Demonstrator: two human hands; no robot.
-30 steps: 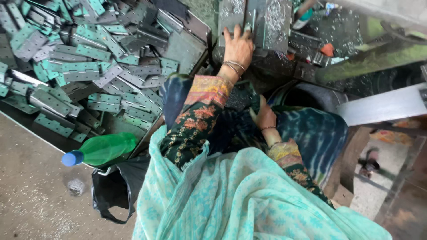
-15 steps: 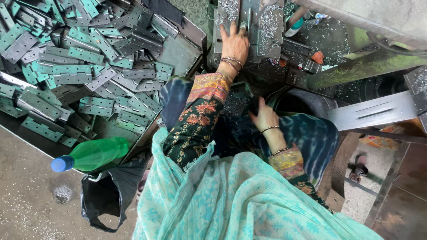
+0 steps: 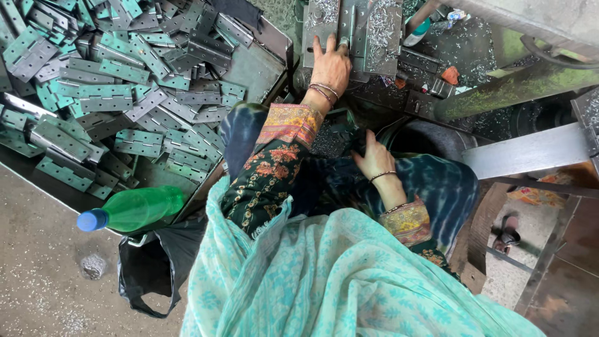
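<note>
My left hand (image 3: 331,62) reaches forward onto a grey metal hinge (image 3: 349,22) lying on the machine bed, its fingers curled over the hinge's middle knuckle. Metal shavings cover the plates on both sides of it. My right hand (image 3: 373,159) rests on my lap on dark blue tie-dyed cloth, fingers apart and holding nothing. Bangles sit on both wrists. A turquoise patterned shawl (image 3: 324,281) covers the bottom of the view.
A big tray (image 3: 249,62) at the left holds a heap of several green and grey hinges (image 3: 106,93). A green plastic bottle (image 3: 134,209) with a blue cap lies above a black bag (image 3: 150,268) on the floor. A metal bar (image 3: 524,153) crosses at the right.
My right hand has slid a little up my lap and spread its fingers. My left hand has stayed on the hinge on the machine bed. The view has shifted slightly.
</note>
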